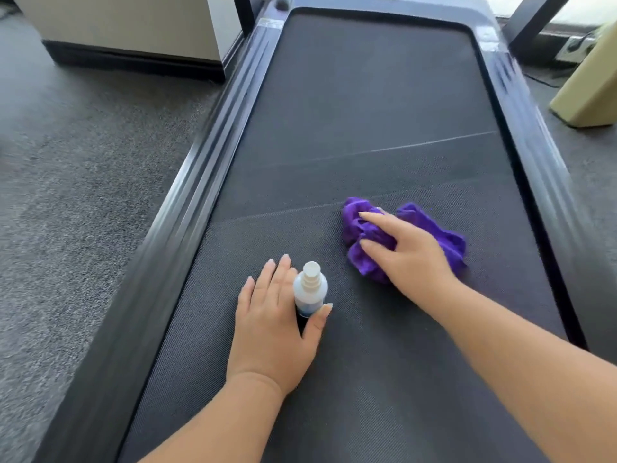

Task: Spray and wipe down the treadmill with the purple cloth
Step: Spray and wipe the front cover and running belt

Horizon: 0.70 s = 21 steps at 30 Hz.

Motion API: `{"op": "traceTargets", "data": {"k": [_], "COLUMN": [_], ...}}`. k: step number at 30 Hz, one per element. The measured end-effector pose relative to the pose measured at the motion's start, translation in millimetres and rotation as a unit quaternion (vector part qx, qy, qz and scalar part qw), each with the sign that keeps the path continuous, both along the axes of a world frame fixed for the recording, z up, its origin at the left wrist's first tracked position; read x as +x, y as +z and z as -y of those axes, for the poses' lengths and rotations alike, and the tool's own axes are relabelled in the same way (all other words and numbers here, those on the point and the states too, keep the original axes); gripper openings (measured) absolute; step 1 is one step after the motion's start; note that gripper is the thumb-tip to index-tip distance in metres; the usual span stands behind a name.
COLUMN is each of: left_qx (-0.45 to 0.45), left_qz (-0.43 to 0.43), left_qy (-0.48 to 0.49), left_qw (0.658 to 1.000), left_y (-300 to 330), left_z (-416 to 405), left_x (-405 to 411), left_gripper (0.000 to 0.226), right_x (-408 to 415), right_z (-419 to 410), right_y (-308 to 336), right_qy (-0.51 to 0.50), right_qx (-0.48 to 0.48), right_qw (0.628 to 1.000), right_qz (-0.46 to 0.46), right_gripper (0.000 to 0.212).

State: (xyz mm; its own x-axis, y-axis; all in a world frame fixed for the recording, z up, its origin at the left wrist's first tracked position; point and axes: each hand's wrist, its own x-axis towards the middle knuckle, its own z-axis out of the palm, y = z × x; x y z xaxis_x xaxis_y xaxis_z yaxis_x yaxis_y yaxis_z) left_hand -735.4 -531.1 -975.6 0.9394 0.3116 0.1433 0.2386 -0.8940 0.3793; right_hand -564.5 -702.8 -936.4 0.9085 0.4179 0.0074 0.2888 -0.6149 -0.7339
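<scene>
So the treadmill (pixel 367 95) is lying flat on grey carpet (pixel 83 162), and both hands are down on its dark belt. The right hand (pixel 405 250) is gripping the cloth (pixel 444 238), fingers curling into the bunched-up purple fabric and pressing it onto the belt, over toward the treadmill's right rail. The left hand (pixel 272 324) is holding the bottle (pixel 310 289), a small white spray one standing upright on the belt near the treadmill's left side. The thumb is wrapping around the bottle's lower part while the 4 fingers are lying pretty straight along its far side, so it's more of a loose hold than a clench. Cloth and bottle are near each other but not touching.

2 faint diagonal lines are running across the belt, 1 just beyond the cloth and 1 farther up the treadmill. Off the treadmill's left there's a beige cabinet (pixel 133 25), and off its right a tan block (pixel 591 91) is sitting on the carpet.
</scene>
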Motion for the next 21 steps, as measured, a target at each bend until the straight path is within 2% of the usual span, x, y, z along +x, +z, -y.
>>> {"op": "traceTargets", "data": {"k": [4, 8, 11, 14, 17, 21], "left_qx": [0.017, 0.021, 0.002, 0.003, 0.005, 0.004], "left_qz": [-0.015, -0.010, -0.003, -0.002, 0.023, 0.002], "left_qy": [0.002, 0.008, 0.012, 0.006, -0.005, 0.008], "left_qw": [1.000, 1.000, 1.000, 1.000, 1.000, 1.000], "left_y": [1, 1, 3, 4, 2, -1], "left_z": [0, 1, 0, 1, 2, 2], "left_x": [1, 1, 1, 2, 1, 1], "left_gripper": [0.080, 0.073, 0.076, 0.070, 0.060, 0.076], "right_x": [-1, 0, -3, -4, -6, 0], "right_z": [-87, -160, -186, -176, -147, -78], "right_y": [8, 20, 20, 22, 17, 1], "right_qy": [0.148, 0.300, 0.349, 0.354, 0.296, 0.163], "right_qx": [-0.012, -0.047, -0.078, -0.086, -0.078, -0.027], "right_qw": [0.988, 0.949, 0.932, 0.930, 0.952, 0.980], "right_qz": [-0.031, -0.089, -0.064, -0.040, 0.022, 0.109], "right_gripper": [0.046, 0.047, 0.050, 0.051, 0.047, 0.047]}}
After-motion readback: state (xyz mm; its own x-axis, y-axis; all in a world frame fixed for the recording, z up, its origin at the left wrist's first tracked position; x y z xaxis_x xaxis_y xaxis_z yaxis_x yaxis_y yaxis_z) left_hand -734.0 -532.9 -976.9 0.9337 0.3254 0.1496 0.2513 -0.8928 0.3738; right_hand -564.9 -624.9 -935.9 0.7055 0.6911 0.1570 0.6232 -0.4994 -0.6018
